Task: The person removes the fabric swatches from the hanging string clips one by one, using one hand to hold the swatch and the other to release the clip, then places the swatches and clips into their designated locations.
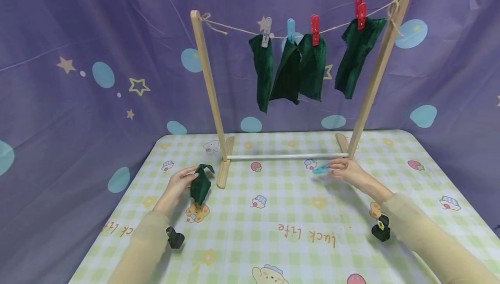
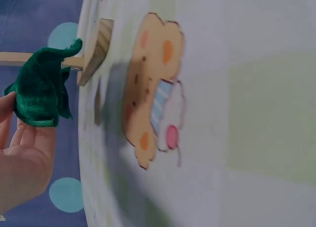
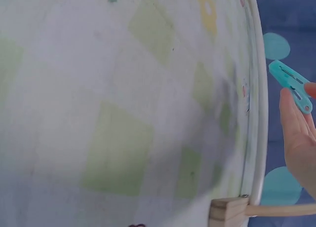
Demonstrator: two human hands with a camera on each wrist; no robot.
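Observation:
In the head view my left hand (image 1: pixel 180 185) pinches a small dark green velvety cloth (image 1: pixel 201 186) above the table, left of the rack's foot. The left wrist view shows this cloth (image 2: pixel 39 89) bunched between thumb and fingers. My right hand (image 1: pixel 349 172) holds a light blue clothespin (image 1: pixel 321 169) near the rack's right post. Seen from the right wrist, the clothespin (image 3: pixel 290 84) lies between thumb and fingertips. Several green cloths hang from a string (image 1: pixel 230 27), held by a clear clothespin (image 1: pixel 267 32), a blue clothespin (image 1: pixel 291 30) and red clothespins (image 1: pixel 315 30).
The wooden rack's left post (image 1: pixel 208 84) and right post (image 1: pixel 379 75) stand at the back of the table, joined low by a white bar (image 1: pixel 287 156). A checked tablecloth (image 1: pixel 289 206) covers the table. Behind hangs a purple curtain (image 1: pixel 97 36).

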